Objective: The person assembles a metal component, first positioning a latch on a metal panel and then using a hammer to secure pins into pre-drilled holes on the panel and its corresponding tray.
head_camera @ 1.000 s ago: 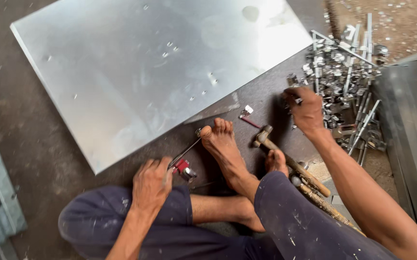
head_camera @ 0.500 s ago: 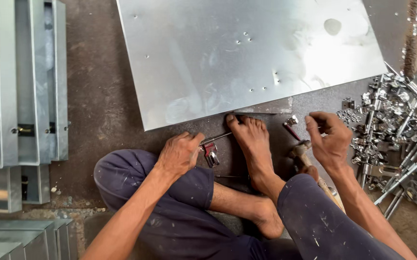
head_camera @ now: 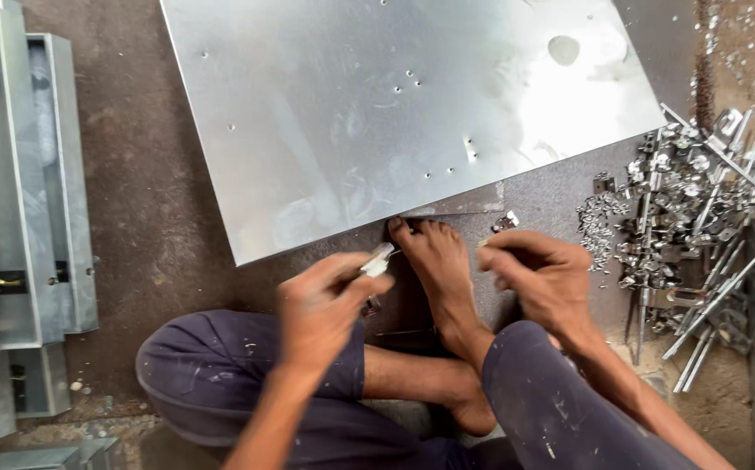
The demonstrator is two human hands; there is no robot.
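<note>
Lifted since earlier — left hand gripping small metal tool; right hand clenched

I have just one view, from the camera on the person's head, looking almost straight down and close over the lap. The left hand and right hand sit low in centre frame, the metal sheet fills the top, metal channels line the left edge, and a pile of metal fittings lies right.
</note>
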